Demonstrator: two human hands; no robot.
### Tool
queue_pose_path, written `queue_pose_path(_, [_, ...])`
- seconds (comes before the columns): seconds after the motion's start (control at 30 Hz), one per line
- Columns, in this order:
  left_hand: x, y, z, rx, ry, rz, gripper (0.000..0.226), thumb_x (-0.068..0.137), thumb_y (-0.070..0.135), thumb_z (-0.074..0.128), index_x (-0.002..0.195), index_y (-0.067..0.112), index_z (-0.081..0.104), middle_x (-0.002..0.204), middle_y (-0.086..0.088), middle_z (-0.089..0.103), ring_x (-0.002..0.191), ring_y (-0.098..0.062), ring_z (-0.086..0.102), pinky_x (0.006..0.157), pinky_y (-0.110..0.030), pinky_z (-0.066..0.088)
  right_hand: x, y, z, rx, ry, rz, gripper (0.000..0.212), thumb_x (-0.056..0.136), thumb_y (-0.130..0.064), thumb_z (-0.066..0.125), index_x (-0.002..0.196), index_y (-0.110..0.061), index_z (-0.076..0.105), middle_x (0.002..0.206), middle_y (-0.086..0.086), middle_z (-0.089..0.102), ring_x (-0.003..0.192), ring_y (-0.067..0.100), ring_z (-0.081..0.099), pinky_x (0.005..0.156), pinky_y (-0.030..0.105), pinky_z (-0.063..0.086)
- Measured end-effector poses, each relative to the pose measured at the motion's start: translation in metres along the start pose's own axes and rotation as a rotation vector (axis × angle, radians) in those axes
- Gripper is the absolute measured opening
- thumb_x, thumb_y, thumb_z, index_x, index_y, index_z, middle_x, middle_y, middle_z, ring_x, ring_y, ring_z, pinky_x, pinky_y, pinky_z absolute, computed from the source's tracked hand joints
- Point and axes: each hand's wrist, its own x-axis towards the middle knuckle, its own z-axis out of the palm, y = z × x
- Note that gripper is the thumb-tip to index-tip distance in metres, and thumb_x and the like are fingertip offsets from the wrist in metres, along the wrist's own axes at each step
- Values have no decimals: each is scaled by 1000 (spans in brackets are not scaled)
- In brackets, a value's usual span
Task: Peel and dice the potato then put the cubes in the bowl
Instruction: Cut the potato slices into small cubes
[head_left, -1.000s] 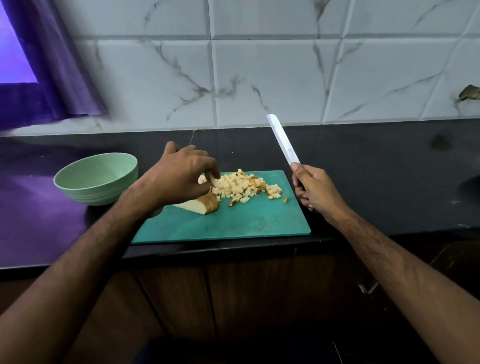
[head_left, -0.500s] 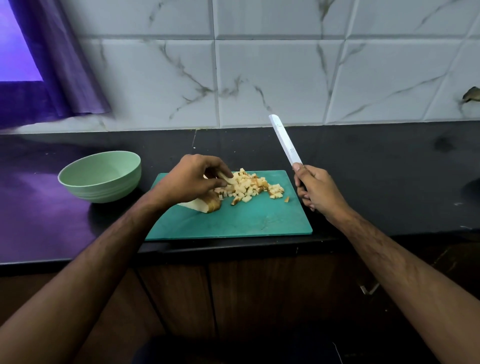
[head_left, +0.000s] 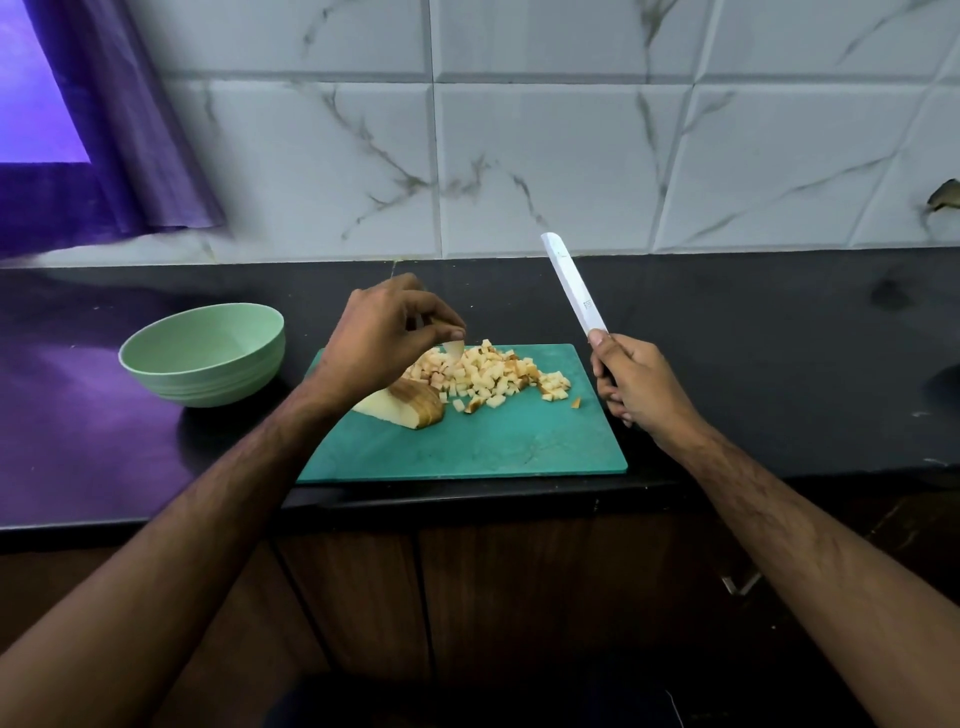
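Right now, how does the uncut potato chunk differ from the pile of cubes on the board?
The potato chunk is one large wedge with brown slices on its right end; the cube pile is many small loose pieces. The chunk lies nearer the left hand, partly hidden under it; the pile spreads toward the right hand holding the knife. Both rest on the green cutting board, none in the bowl.
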Motion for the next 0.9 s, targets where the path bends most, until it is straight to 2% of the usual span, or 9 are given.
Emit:
queue_pose_path(0.07, [1, 9, 2, -127, -12, -45, 13, 86, 32, 79, 96, 25, 80, 89, 12, 70, 80, -3, 64, 70, -14, 46, 0, 0, 0, -2, -1, 1, 44, 106, -44, 47, 79, -10, 52, 52, -5, 38, 41, 8, 31, 38, 21, 29])
queue_pose_path(0.17, [-2, 24, 10, -332, -241, -92, 13, 87, 26, 79, 98, 21, 80, 91, 8, 78, 86, -7, 72, 81, -23, 57, -1, 0, 0, -3, -2, 6, 44, 107, -44, 46, 80, -10, 52, 51, -6, 38, 41, 8, 31, 38, 22, 29])
queue_pose_path(0.23, [-6, 26, 20, -309, -378, -74, 11, 88, 23, 79, 99, 22, 80, 91, 8, 78, 85, -9, 73, 84, -29, 59, -2, -1, 0, -6, -2, 5, 44, 107, -44, 46, 80, -10, 52, 51, -6, 38, 41, 8, 31, 38, 22, 30])
queue_pose_path(0.3, [-12, 24, 32, -144, -427, -24, 10, 90, 30, 77, 99, 27, 80, 91, 13, 77, 82, -5, 69, 85, -37, 57, -2, -1, -1, -5, -3, 1, 44, 106, -45, 46, 80, -10, 52, 52, -6, 38, 42, 9, 31, 39, 22, 30])
queue_pose_path(0.4, [-22, 20, 37, 45, -392, 43, 21, 91, 51, 66, 97, 35, 78, 93, 18, 69, 85, -4, 62, 84, -43, 47, -1, -1, -1, -5, -5, -4, 43, 106, -44, 47, 81, -10, 53, 53, -5, 38, 42, 8, 32, 39, 23, 30])
queue_pose_path(0.53, [-30, 16, 27, 147, -320, 121, 17, 100, 36, 61, 113, 38, 71, 105, 19, 59, 100, -2, 51, 78, -35, 22, -1, 0, -1, -10, -9, -6, 43, 106, -45, 46, 80, -10, 52, 54, -4, 38, 42, 8, 31, 39, 23, 30])
queue_pose_path(0.7, [-42, 7, 16, 158, -145, 130, 21, 97, 26, 59, 116, 33, 58, 110, 18, 54, 100, -3, 50, 84, -37, 29, -10, -10, -4, -45, -90, 40, 42, 107, -44, 46, 81, -11, 51, 54, -4, 36, 40, 8, 30, 37, 21, 28])
queue_pose_path(0.83, [-44, 4, 7, 114, 35, 165, 27, 90, 24, 59, 115, 26, 48, 111, 15, 48, 101, -9, 51, 84, -36, 29, -41, -33, -23, -416, -397, 99, 45, 104, -49, 45, 81, -13, 56, 54, -8, 50, 42, 8, 42, 42, 25, 37])
queue_pose_path(0.9, [-41, 6, 3, 78, -1, 190, 33, 89, 27, 61, 120, 25, 48, 113, 16, 47, 105, -7, 50, 87, -36, 29, -60, -44, -31, -702, -491, 38, 45, 103, -53, 43, 81, -17, 58, 66, -4, 61, 55, 11, 57, 55, 32, 49])
